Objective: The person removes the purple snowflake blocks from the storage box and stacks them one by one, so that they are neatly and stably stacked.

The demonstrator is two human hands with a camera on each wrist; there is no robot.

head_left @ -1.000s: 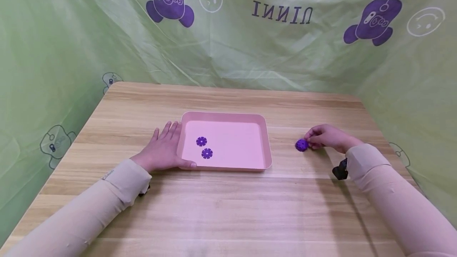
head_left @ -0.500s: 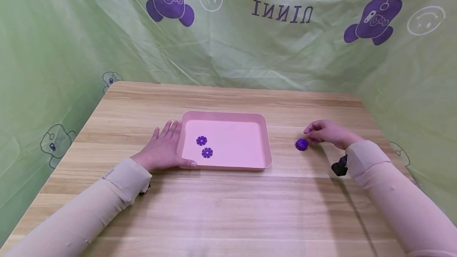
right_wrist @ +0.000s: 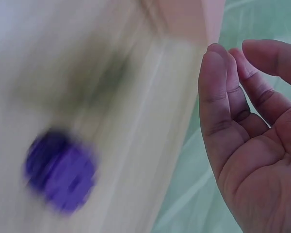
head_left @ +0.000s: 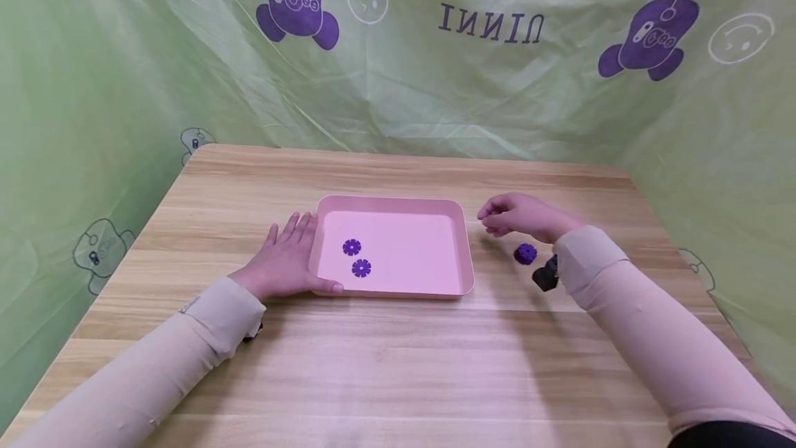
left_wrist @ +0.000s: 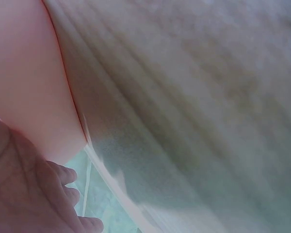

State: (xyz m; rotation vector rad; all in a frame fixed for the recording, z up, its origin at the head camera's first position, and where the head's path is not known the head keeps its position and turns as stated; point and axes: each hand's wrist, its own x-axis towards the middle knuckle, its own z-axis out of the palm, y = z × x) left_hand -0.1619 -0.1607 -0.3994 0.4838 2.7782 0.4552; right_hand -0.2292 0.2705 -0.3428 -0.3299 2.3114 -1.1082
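In the head view my left hand lies with spread fingers against the left edge of a shallow pink tray, thumb over its front rim. Two purple notched plastic discs lie flat inside, toward the left. My right hand hovers over the table just right of the tray, fingers loosely bent. No object shows between its thumb and fingertips in the right wrist view. A small cluster of purple notched discs sits on the table below that hand, apart from it; it appears blurred in the right wrist view.
Wood-grain table extends around the tray. Green printed fabric hangs behind the table and along both sides. A dark wrist device protrudes under the right cuff, close to the disc cluster.
The right hand has lifted away from the disc cluster and moved left toward the tray. The cluster stays on the table, while the left hand and tray remain in place.
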